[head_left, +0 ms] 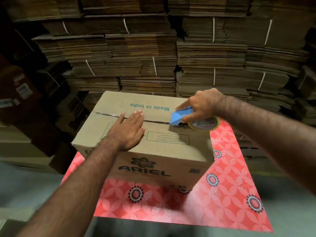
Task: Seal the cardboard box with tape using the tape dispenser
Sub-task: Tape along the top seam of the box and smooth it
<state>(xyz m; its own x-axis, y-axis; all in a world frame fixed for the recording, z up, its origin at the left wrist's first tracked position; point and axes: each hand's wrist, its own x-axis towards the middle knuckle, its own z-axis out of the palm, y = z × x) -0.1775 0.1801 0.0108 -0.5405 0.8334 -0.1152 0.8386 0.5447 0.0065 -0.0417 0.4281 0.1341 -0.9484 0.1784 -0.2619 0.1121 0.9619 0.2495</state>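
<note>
A brown cardboard box printed "ARIEL" and "Made in India" stands on a red flowered table. Its top flaps are closed, with a dark seam running across the middle. My left hand lies flat on the near flap, fingers straight and reaching over the seam. My right hand grips a blue tape dispenser carrying a roll of clear tape. The dispenser's front edge touches the seam at the box's right end. An old strip of tape residue shows at the seam's left end.
Tall stacks of flattened cardboard, tied with white straps, fill the whole background just behind the box. More brown cartons stand on the left. A grey floor lies around the table.
</note>
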